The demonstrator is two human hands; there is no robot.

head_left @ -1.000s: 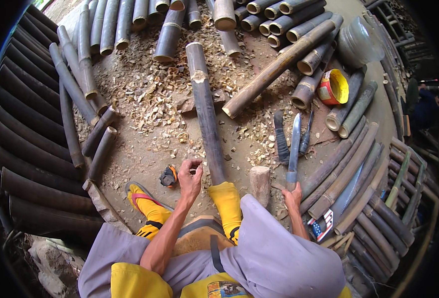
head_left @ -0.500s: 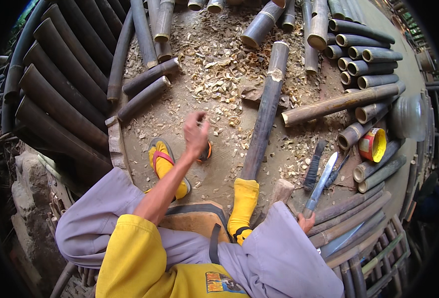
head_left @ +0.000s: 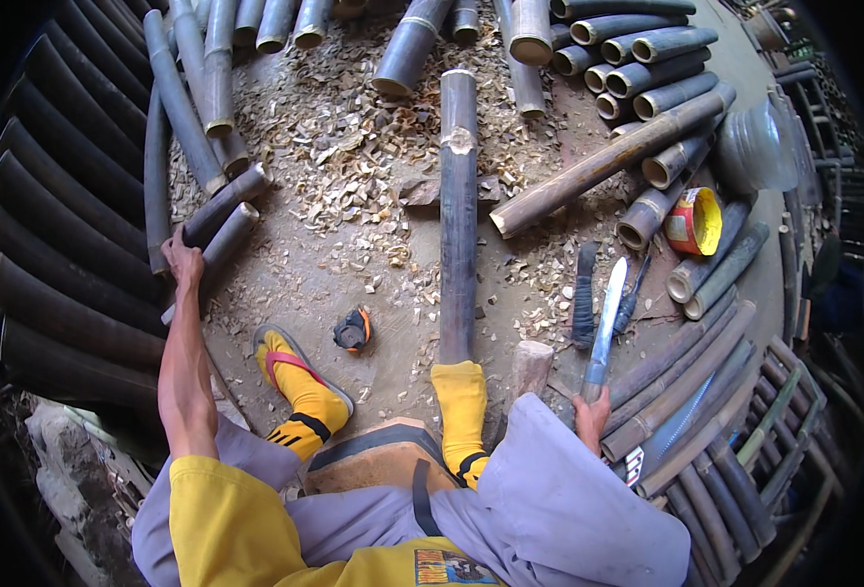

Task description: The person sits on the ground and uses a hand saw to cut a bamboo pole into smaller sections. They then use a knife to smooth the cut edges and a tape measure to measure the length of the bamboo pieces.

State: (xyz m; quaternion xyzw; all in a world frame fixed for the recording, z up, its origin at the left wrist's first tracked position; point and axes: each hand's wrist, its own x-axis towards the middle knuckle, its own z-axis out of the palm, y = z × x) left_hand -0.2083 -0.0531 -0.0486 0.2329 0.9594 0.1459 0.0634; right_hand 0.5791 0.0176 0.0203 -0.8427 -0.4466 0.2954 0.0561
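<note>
My left hand (head_left: pixel 184 260) is stretched out to the far left, its fingers closed around the near end of a short dark bamboo tube (head_left: pixel 225 206). A second short bamboo tube (head_left: pixel 228 240) lies right beside it. Low on the right, my right hand (head_left: pixel 591 418) grips a knife (head_left: pixel 606 318) by its handle, the long bright blade pointing away from me; my trouser leg partly hides this hand. Between my hands a long bamboo pole (head_left: pixel 458 225) runs straight ahead, its near end against my yellow-socked right foot (head_left: pixel 459 416) and its far part over a flat stone (head_left: pixel 420 192).
A small black-and-orange thing (head_left: pixel 353 331), perhaps a tape measure, lies by my left foot (head_left: pixel 300 386). Dark bamboo stands in rows at left; cut tubes (head_left: pixel 662 73) are stacked at right near a red-and-yellow can (head_left: pixel 693 221) and a clear jar (head_left: pixel 760 147). Wood chips (head_left: pixel 349 161) cover the ground.
My left hand has moved from above the black-and-orange thing out to the left, onto the short bamboo tube. The view has turned leftward. My right hand still holds the knife.
</note>
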